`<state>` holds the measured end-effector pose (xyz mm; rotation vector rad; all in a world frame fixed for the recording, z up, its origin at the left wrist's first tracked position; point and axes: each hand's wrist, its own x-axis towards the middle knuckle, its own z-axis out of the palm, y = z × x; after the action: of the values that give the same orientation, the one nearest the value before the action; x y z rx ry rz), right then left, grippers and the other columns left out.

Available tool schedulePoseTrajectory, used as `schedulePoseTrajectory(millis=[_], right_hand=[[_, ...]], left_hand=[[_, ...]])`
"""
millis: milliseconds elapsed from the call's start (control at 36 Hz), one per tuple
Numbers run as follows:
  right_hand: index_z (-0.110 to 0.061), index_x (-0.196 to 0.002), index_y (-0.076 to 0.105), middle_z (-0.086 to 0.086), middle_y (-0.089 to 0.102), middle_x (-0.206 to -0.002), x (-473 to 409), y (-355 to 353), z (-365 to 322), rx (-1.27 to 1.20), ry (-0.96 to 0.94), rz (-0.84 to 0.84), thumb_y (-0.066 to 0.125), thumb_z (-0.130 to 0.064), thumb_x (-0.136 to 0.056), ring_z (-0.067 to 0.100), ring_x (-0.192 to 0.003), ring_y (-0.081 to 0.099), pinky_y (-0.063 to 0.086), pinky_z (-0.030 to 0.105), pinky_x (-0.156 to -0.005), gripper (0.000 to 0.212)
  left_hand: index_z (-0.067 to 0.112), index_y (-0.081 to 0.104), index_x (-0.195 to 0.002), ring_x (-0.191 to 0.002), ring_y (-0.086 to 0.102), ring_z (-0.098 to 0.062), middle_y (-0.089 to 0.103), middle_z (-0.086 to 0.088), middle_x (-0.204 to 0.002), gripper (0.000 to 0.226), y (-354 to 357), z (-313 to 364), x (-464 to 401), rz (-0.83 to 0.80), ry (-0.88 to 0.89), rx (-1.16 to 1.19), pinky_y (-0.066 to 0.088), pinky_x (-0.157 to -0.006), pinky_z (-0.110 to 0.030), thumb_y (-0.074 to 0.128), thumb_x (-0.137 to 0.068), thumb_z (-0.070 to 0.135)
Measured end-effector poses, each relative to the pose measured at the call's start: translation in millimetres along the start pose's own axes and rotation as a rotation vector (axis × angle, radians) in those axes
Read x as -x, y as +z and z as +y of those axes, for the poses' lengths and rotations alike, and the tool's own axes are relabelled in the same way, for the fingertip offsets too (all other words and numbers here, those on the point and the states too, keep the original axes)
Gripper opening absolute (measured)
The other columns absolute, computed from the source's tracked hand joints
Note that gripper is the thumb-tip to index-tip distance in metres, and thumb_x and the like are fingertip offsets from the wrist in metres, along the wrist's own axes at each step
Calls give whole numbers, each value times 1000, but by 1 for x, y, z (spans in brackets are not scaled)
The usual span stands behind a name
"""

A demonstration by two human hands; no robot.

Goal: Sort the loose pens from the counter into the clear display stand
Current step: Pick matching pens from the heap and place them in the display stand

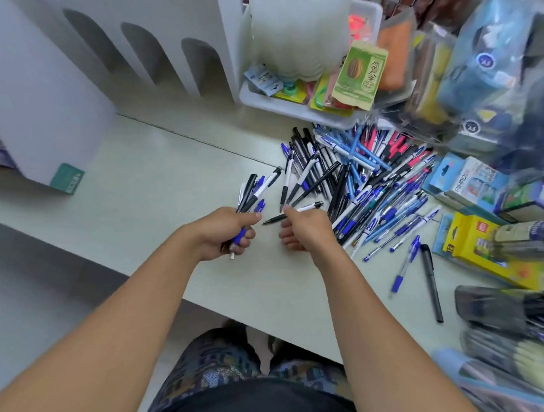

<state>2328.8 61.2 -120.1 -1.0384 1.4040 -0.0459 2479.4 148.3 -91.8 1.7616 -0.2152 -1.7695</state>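
Patterned shorts [228, 373] fill the bottom middle of the frame, with both bare forearms reaching up from there. Left hand [229, 232] is wrapped around a bundle of pens [255, 193] that fans out above the fist, mostly white and blue. Right hand [304, 228] pinches a black pen [275, 219] just beside it. Big loose pen pile [367, 178] sprawls over the pale counter [142, 186] at center right, below a white tray [286, 107] of packets.

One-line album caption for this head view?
Left hand holds a pen bundle; right hand pinches one from the pile.
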Motion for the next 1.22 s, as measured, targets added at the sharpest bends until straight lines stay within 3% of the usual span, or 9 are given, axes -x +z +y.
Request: schedulePoseTrajectory(millis=[139, 222, 417, 500, 611, 694, 889, 1056, 1222], right_hand=[[-9, -117, 62, 17, 73, -103, 23, 5, -26, -274, 14, -276, 61, -60, -93, 26, -87, 73, 62, 38, -83, 56], [-16, -135, 50, 14, 69, -103, 27, 18, -33, -451, -93, -245, 73, -39, -92, 26, -76, 67, 57, 38, -71, 54], [-25, -145, 39, 10, 69, -96, 38, 39, -33, -538, -393, -174, 67, 3, -92, 33, -84, 71, 59, 48, -88, 67], [-31, -141, 39, 11, 71, -99, 45, 47, -33, -448, -482, -172, 67, 6, -91, 23, -82, 73, 62, 42, -82, 68], [-14, -120, 63, 3, 70, -97, 54, 64, -40, -321, -544, -115, 68, -3, -94, 15, -86, 69, 57, 31, -77, 29], [-18, -104, 74, 6, 73, -105, 60, 85, -44, -295, -546, -73, 67, -19, -97, 18, -98, 70, 57, 41, -89, 10], [-5, -107, 73, 7, 77, -106, 91, 156, -78, -512, -403, -144, 36, -33, -111, 23, -98, 75, 59, 39, -89, 46], [-12, -108, 75, 3, 77, -101, 120, 245, -100, -325, -473, -125, 49, -16, -103, 20, -81, 67, 49, 34, -64, 26], [-2, -122, 67, 14, 73, -106, 142, 328, -117, -287, -510, -298, 59, 4, -96, 25, -89, 68, 58, 32, -75, 28]], left_hand=[[13, 52, -96, -49, 38, -11, 39, -1, -64, 12, 6, -6, 22, -71, 74, -64, 31, -45, -21, 53, -105, 22], [13, 53, -99, -52, 47, -12, 46, -1, -65, 9, 14, -10, 34, -106, 93, -140, 42, -50, -23, 52, -105, 19], [8, 59, -104, -57, 52, -14, 54, -4, -68, 7, 16, -14, 57, -78, 118, -57, 50, -54, -26, 57, -98, 6], [9, 58, -104, -52, 43, -12, 48, -2, -66, 9, 8, -18, 65, -108, 122, 32, 39, -47, -21, 58, -96, 5], [12, 56, -97, -47, 33, -9, 49, -1, -65, 3, -10, -19, 76, -179, 116, 149, 24, -40, -17, 58, -97, 11], [12, 57, -88, -44, 32, -8, 51, -3, -65, 8, -27, -19, 83, -197, 146, 112, 23, -38, -16, 57, -96, 11], [14, 58, -90, -50, 41, -13, 46, -2, -56, 7, -91, -23, 108, -183, 251, 154, 34, -45, -21, 58, -98, 15], [8, 58, -115, -51, 43, -9, 52, -1, -68, 16, -201, -43, 144, -242, 337, 325, 35, -43, -16, 53, -100, 6], [8, 64, -114, -48, 35, -8, 57, -3, -77, 21, -308, -58, 180, -275, 384, 435, 30, -38, -16, 49, -100, 8]])
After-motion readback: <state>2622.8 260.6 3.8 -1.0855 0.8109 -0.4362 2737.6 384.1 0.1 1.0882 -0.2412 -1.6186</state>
